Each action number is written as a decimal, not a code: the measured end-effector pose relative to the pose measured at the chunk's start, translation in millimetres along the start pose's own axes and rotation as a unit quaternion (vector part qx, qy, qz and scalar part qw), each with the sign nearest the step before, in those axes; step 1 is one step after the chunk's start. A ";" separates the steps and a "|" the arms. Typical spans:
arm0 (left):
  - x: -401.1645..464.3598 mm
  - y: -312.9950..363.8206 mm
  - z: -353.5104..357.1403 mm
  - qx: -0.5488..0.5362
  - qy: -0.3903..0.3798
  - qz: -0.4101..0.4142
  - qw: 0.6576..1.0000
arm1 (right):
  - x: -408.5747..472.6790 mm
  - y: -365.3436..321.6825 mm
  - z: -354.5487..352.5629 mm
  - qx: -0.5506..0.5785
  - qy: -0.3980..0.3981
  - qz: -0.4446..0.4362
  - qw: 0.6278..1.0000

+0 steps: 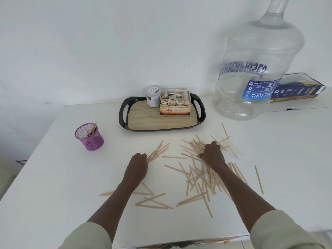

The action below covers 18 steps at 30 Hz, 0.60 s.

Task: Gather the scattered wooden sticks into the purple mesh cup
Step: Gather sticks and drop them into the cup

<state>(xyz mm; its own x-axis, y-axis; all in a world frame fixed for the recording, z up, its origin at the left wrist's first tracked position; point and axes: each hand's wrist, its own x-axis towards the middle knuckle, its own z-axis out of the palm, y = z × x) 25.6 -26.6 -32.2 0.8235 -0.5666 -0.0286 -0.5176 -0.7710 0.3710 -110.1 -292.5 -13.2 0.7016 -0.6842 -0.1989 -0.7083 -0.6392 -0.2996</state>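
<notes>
While the left hand (136,163) gripped a bundle of sticks (158,150), the right hand (212,155) clutched sticks beside the jug (255,65) labelled "AQUAONE"; the cup (89,137) stood near the table's (53,194) left edge.

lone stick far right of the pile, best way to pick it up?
The lone stick lies flat on the table, clear of the pile. Come from above with the right hand and pinch its long edges near mid-length; it is probably too thin to get under, so tipping one end may help.
</notes>
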 end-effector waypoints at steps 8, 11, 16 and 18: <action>1.6 16.5 -6.2 0.036 -0.045 -0.044 0.997 | 1.1 -9.8 -3.1 0.010 0.029 -0.042 0.999; -0.3 19.1 -6.9 0.050 -0.043 -0.044 0.997 | -0.6 -14.7 -5.1 -0.002 0.040 -0.046 0.998; 3.1 24.5 -11.4 0.019 -0.028 -0.065 0.997 | -1.2 -15.9 -8.0 -0.008 0.052 -0.063 0.997; 7.3 26.4 -12.9 -0.031 -0.035 -0.078 0.996 | -0.5 -18.1 -10.7 0.009 0.057 -0.063 0.996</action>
<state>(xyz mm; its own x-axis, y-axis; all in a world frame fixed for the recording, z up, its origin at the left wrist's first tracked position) 21.0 -47.4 -10.6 0.8728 -0.4629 -0.1546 -0.3684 -0.8327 0.4134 -98.4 -284.3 2.4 0.7708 -0.6350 -0.0507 -0.6125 -0.7170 -0.3328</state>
